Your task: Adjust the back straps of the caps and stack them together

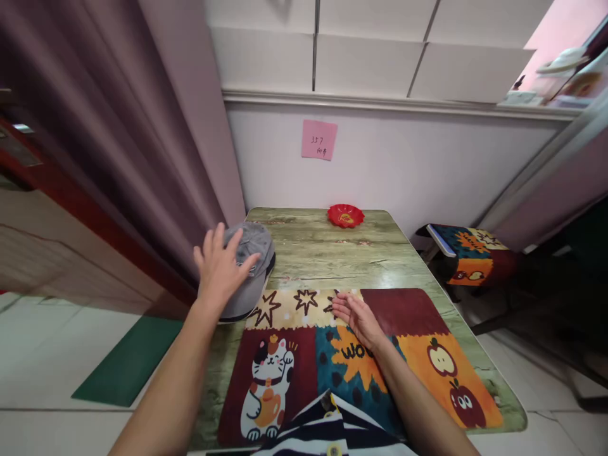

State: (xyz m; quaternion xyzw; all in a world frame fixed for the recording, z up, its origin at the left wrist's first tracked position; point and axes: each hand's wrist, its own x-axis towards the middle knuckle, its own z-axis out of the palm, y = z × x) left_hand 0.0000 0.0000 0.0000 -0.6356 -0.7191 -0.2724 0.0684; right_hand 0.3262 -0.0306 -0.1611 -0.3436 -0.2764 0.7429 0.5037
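A grey baseball cap (259, 244) with a dark brim edge sits at the left edge of the table. My left hand (222, 263) is over the cap's left side with its fingers spread; whether it touches the cloth I cannot tell. My right hand (358, 316) holds nothing and is above the colourful printed mat (399, 310), its fingers stretched out side by side and pointing left. The mat shows a cat, stars, apples and a "WOW" burst, and covers the near part of the table.
A red scalloped dish (346, 215) stands at the back of the wood-patterned table (308, 250). Behind it, a pink note (319, 140) is stuck to the wall. Purple curtains (190, 114) hang at the left. A stool with a printed cover (475, 250) is at the right.
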